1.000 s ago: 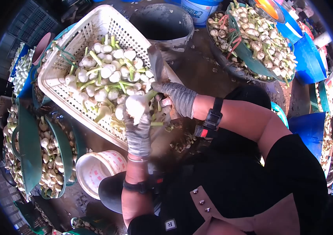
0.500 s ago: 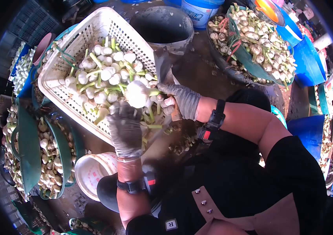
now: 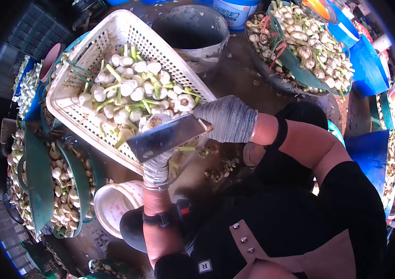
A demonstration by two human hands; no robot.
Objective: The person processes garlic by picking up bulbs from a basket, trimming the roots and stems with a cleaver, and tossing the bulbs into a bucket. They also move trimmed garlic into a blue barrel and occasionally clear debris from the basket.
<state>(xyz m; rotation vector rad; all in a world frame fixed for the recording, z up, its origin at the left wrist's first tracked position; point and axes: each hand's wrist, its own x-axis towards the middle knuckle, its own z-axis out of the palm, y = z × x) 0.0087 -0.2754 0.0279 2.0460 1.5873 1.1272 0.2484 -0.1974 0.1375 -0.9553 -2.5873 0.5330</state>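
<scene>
My right hand, in a grey knit glove, is closed round the handle of a broad-bladed cleaver. The blade points left across the front of a white basket. Below it, my gloved left hand grips a garlic bulb whose brown root end faces up. The blade hides most of the left fingers and the lower part of the bulb. Behind both hands, the basket holds a heap of garlic bulbs with short green stems.
A dark bucket stands behind the basket. Piled garlic fills a tub at the back right. Green containers of garlic stand at the left, near a white bucket. Trimmings lie on the wet floor.
My right hand has turned, bringing the cleaver blade leftward over my left hand. The bulb has swung from stem pointing right to root end up, slightly lower and left.
</scene>
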